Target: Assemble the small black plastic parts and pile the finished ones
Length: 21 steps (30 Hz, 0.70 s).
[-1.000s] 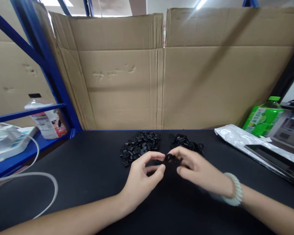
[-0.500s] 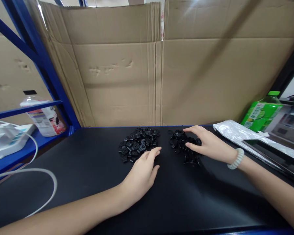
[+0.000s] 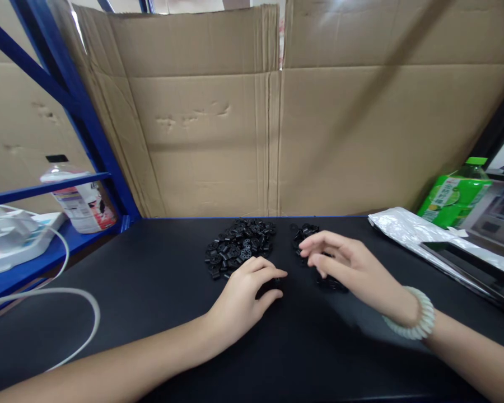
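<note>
A person's two bare hands work above a black table (image 3: 159, 268), beside a larger pile (image 3: 239, 243) of small black plastic parts, some of them round with holes. The larger pile serves as the landmark here.

The left hand (image 3: 247, 291) is at the near edge of the larger pile, its wrist towards the viewer. Its fingers curve forward, with a gap between forefinger and thumb; that space is dark, so whether it holds a black part cannot be told.

The right hand (image 3: 350, 268) is to the right of the larger pile, over a smaller pile (image 3: 306, 232) of black parts that it partly covers. Its fingers are loosely bent, with the thumb close beneath them; whether they grip anything cannot be told. A pale green beaded bracelet (image 3: 426, 316) circles that wrist.

Well to the right of the larger pile lie a silver packet (image 3: 397, 224) and a flat dark object (image 3: 466, 262), with a green bottle (image 3: 453, 198) beyond them. Well to its left are a blue frame (image 3: 116, 187), a bottle with a black cap (image 3: 82, 207), a white power strip (image 3: 21, 259) with plugs, and a looping white cable (image 3: 97, 319). Behind the larger pile stands a wall of brown cardboard (image 3: 205, 173)
</note>
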### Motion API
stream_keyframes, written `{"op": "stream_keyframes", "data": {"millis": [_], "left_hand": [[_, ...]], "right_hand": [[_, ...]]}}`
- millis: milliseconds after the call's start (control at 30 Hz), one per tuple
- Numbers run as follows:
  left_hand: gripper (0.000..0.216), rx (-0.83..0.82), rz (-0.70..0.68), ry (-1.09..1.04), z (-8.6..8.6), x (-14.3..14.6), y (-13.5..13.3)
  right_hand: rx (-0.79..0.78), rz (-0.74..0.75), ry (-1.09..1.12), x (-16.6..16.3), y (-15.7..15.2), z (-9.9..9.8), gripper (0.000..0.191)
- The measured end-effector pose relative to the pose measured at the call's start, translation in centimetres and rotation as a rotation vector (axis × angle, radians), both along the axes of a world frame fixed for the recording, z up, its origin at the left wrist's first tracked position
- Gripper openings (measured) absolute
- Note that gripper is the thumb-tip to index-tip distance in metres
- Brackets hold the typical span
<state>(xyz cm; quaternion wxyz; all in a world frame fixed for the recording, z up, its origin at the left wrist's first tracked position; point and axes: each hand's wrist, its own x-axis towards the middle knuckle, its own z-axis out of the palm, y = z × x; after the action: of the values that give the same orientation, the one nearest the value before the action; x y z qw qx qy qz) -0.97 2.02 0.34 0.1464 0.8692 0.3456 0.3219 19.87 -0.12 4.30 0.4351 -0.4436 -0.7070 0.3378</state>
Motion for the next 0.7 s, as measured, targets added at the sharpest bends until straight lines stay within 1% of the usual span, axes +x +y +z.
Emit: {"op": "stream_keyframes", "data": {"millis": [100,167,233,300,333,400,533,700], "left_hand": [[0.023,-0.033,-0.051,-0.172,0.5,0.2,-0.6],[0.022,-0.068,-0.085,-0.28,0.7,0.3,-1.0],[0.022,-0.151,-0.124,-0.385,0.6,0.4,-1.3],[0.022,-0.25,-0.159,-0.462,0.5,0.5,-1.4],[0.022,-0.283,-0.173,-0.482,0.4,0.5,-1.4],[0.022,-0.287,-0.179,-0.481,0.3,0.4,-1.5],[0.023,-0.19,-0.161,-0.453,0.4,0.3,-1.4],[0.023,-0.129,-0.179,-0.454,0.9,0.4,-1.5]], "right_hand": [[-0.214,0.117,0.101,-0.9,-0.2,-0.7,0.017],[-0.36,0.217,0.192,-1.3,-0.2,-1.2,0.022],[-0.508,0.337,0.288,-1.6,-0.3,-1.6,0.026],[-0.604,0.441,0.347,-1.7,-0.3,-1.9,0.027],[-0.62,0.478,0.359,-1.7,-0.4,-2.0,0.028],[-0.602,0.531,0.368,-1.8,-0.4,-2.3,0.028],[-0.54,0.587,0.382,-1.8,-0.3,-2.8,0.025],[-0.542,0.608,0.427,-1.8,-0.1,-3.6,0.021]]}}
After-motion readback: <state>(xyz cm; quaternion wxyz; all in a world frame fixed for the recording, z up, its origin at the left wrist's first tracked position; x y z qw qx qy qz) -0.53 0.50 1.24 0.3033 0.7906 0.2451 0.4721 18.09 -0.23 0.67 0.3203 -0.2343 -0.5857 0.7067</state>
